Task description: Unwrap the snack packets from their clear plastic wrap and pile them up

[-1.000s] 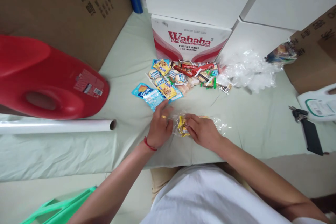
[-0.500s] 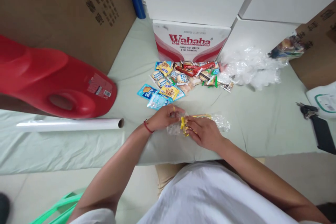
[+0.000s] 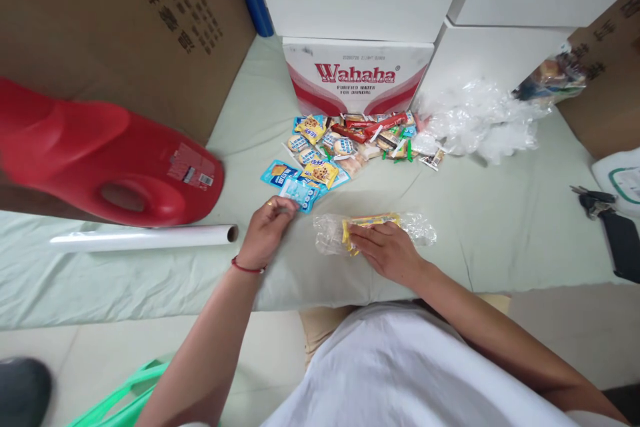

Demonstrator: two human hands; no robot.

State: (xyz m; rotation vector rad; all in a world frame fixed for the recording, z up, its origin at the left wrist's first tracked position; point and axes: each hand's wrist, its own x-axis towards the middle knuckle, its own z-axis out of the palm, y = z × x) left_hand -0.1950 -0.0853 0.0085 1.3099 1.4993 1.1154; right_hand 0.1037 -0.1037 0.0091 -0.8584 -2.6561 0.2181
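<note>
My left hand (image 3: 267, 230) is at the near edge of the snack pile, its fingers closed on the corner of a light blue snack packet (image 3: 301, 193). My right hand (image 3: 387, 250) lies over yellow snack packets (image 3: 373, 219) near the front of the table, fingers pressed together on them. Under and around these packets spreads a clear plastic bag (image 3: 330, 233), crinkled at both ends. My right palm hides part of the packets and the bag. Beyond my hands, a pile of small wrapped snacks (image 3: 345, 147) holds yellow, blue, white and red wrappers.
Behind the pile stands a Wahaha carton (image 3: 357, 77), with clear plastic packaging (image 3: 465, 120) to its right. On the left are a red jug (image 3: 150, 167) and a white roll (image 3: 150, 237). Keys (image 3: 593, 200) and a black flat object (image 3: 620, 243) lie at the right edge.
My left hand has left the clear bag and moved left to the light blue packet. My right hand has stayed on the yellow packets.
</note>
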